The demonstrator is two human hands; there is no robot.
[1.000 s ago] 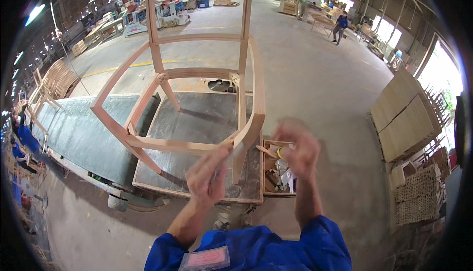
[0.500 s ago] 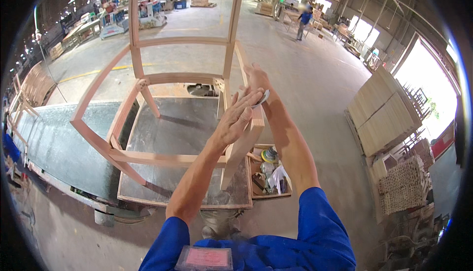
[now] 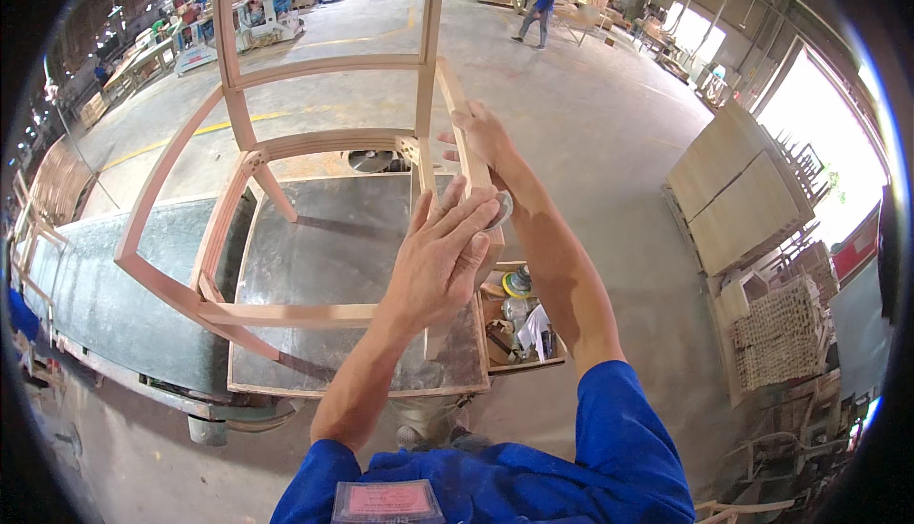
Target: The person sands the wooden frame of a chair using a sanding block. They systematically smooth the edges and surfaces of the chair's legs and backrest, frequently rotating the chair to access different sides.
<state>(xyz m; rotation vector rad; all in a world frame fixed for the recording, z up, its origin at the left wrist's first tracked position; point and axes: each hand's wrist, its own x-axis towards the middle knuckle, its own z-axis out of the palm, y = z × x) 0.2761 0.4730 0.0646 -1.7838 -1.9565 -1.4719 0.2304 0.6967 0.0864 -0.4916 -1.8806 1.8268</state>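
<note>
A bare wooden chair frame [image 3: 328, 66] stands upright on a dark-topped work table [image 3: 314, 267]. On its right armrest [image 3: 459, 129], my left hand [image 3: 433, 262] presses a thin, pale round sanding disc [image 3: 502, 208] against the wood. The fingers lie long over the top, and most of the disc is hidden beneath them. Farther along the same armrest, my right hand [image 3: 484, 134] grips the wood, with fingertips showing on its left side.
A small box [image 3: 524, 368] at the table's right holds a yellow-rimmed round tool and other items. Left is a long dark-green surface [image 3: 133, 267]. Stacked panels [image 3: 743, 200] stand at right. Farther back, a person in blue [image 3: 543, 10] walks past machines.
My left hand has come nearer along the armrest with the disc. My right hand has shifted slightly, its fingers now around the armrest. The view has moved, and the distant person has walked left.
</note>
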